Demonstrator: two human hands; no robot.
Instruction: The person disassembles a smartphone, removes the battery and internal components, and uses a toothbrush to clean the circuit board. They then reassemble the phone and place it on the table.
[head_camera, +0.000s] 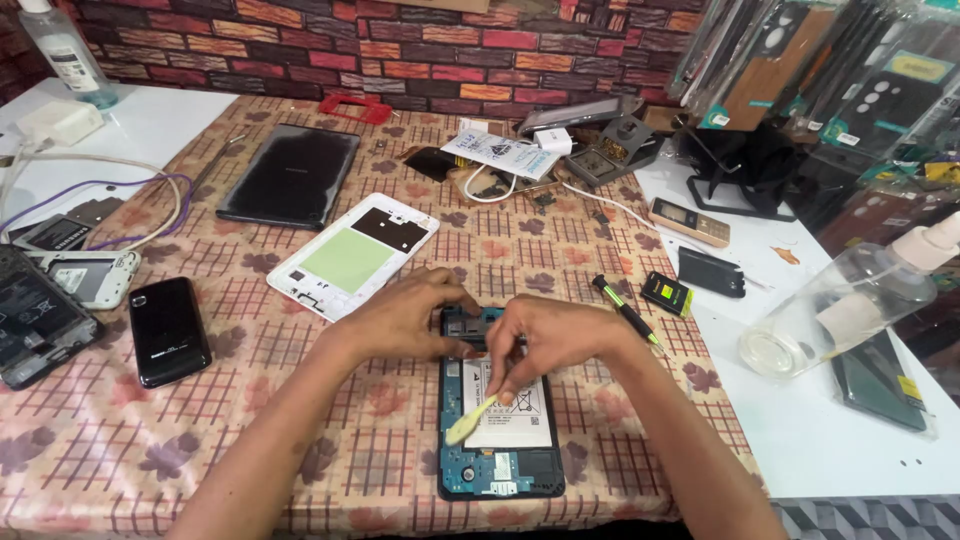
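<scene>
Both hands: left (400, 320) presses the opened phone (500, 440), right (545, 345) pinches a pale tool (470, 420) over its white-labelled battery (520, 410).

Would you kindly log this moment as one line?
left hand: steadies opened phone top | right hand: holds pale pry tool over battery | screwdriver: lies beside

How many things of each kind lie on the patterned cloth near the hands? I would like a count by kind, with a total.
Opened phone under the hands: 1
Closed black phone: 1
White back cover: 1
Black tablet: 1
Screwdriver with green and black handle: 1
Pale plastic tool in the right hand: 1
Total: 6
</scene>
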